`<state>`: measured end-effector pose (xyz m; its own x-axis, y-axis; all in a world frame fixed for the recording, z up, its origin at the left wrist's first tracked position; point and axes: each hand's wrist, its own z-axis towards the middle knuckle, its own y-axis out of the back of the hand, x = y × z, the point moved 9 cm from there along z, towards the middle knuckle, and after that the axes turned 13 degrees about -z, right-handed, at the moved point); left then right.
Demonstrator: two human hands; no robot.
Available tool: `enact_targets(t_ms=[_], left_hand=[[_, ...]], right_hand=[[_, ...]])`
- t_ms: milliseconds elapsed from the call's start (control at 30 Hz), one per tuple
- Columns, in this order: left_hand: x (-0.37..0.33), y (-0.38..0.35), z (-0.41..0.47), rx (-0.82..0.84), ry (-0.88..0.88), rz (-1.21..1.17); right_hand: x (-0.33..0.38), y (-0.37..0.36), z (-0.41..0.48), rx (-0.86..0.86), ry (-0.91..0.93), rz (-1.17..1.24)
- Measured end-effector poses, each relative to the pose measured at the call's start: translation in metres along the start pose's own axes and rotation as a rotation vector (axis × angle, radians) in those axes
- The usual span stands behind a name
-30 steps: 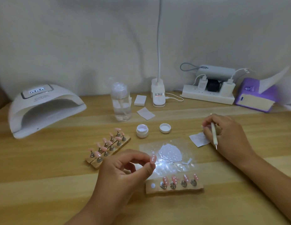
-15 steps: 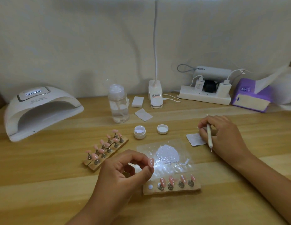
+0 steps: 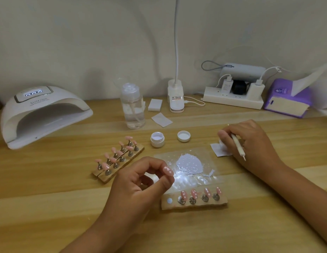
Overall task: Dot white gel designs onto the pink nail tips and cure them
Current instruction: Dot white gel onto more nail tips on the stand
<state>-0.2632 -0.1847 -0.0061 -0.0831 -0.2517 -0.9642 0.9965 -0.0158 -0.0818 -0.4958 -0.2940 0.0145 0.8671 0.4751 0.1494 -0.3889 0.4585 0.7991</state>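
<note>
Head view: a dotted pink nail tip is pinched between thumb and forefinger of the left hand. The other fingers are curled under, and the hand is raised just above the table. The tip's long axis runs slantwise, far-left to near-right, dotted face up toward the camera.

The near holder strip lies just near-right of that pinch. Four dotted tips are seated on it, and one bare post is seen at its left end, directly nearward of the held tip. The left hand is judged much the nearer to that post.

A dotting tool is gripped in the right hand, point aimed near-right. Its fingers are pressed on a white wipe, well apart from the held tip.

White gel is spread on a clear film between the hands. The cure lamp stands far left, mouth open toward the table, on the left hand's side.
</note>
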Motion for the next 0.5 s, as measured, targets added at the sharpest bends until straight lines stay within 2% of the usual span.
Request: enact_targets(t_ms=[133, 500], left_hand=[[-0.0049, -0.0023, -0.0008, 0.023, -0.030, 0.040], [-0.0006, -0.0040, -0.0043, 0.056, 0.076, 0.024]], right_hand=[[-0.0019, 0.0097, -0.0016, -0.101, -0.018, -0.023], [-0.0075, 0.0113, -0.0045, -0.145, -0.054, 0.002]])
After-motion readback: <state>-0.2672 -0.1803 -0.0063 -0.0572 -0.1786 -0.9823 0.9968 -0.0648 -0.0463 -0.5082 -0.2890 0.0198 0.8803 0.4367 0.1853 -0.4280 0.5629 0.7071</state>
